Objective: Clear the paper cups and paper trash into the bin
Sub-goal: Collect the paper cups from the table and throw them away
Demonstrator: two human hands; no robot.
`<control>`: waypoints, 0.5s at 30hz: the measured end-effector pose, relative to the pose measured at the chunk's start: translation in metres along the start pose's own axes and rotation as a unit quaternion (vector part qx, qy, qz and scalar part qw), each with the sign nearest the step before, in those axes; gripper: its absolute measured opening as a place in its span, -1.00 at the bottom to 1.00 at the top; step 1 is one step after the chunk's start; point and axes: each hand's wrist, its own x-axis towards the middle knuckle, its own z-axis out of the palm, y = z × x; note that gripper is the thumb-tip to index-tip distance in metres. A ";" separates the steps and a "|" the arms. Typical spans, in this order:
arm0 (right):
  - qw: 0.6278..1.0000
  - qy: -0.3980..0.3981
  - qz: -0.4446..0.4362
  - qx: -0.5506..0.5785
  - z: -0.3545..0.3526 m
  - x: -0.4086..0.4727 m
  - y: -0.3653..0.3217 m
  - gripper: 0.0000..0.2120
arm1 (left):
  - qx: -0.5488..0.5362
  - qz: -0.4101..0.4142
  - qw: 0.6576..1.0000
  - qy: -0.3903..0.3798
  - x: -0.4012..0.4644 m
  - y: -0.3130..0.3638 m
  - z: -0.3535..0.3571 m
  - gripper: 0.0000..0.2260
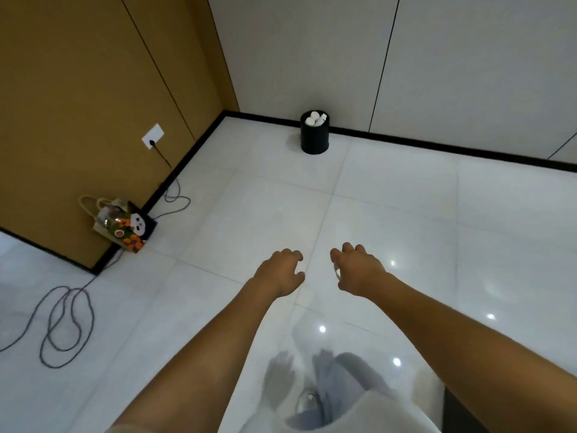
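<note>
Neither grip is closed on anything that can be made out: the left hand [281, 271] is held out with loosely curled fingers and nothing between them, while the right hand [356, 270] is likewise loosely curled, with a small pale glint at the thumb side that is too blurred to name, so whether something is held there cannot be told. Both are stretched forward over the tiled floor [406, 214], well apart from the bin.

Taken from largest to smallest: the black bin [314, 135] is stood against the white wall near the corner, and the paper cups [313, 117] are seen piled inside it, reaching up to its rim. No loose cups or paper are seen on the floor. From this the task is judged to be at or near its end.

Paper cups are judged to be very light, thin-walled and easily crushed; a gentle hold round the upper wall or by the rolled rim would be best, and stacking would let several be carried at once. Crumpled paper is judged soft and can be pinched anywhere.

A printed gift bag [125, 226] is leaned by the brown wall, beside a dark cable [65, 326] coiled on the floor and run up to a wall socket [153, 136]. No writing or brand can be read anywhere; the bag's print is too small to make out.
</note>
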 end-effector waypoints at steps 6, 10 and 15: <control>1.000 0.010 0.004 0.010 -0.055 0.140 0.024 -0.63 | -0.006 0.015 1.000 -0.015 0.133 -0.022 -0.062 -0.58; 0.999 0.014 0.003 0.030 -0.108 0.242 0.049 -0.61 | -0.015 -0.004 1.000 -0.015 0.229 -0.036 -0.119 -0.58; 0.997 0.016 0.015 0.068 -0.182 0.350 0.078 -0.54 | -0.044 -0.023 0.999 -0.013 0.330 -0.047 -0.187 -0.59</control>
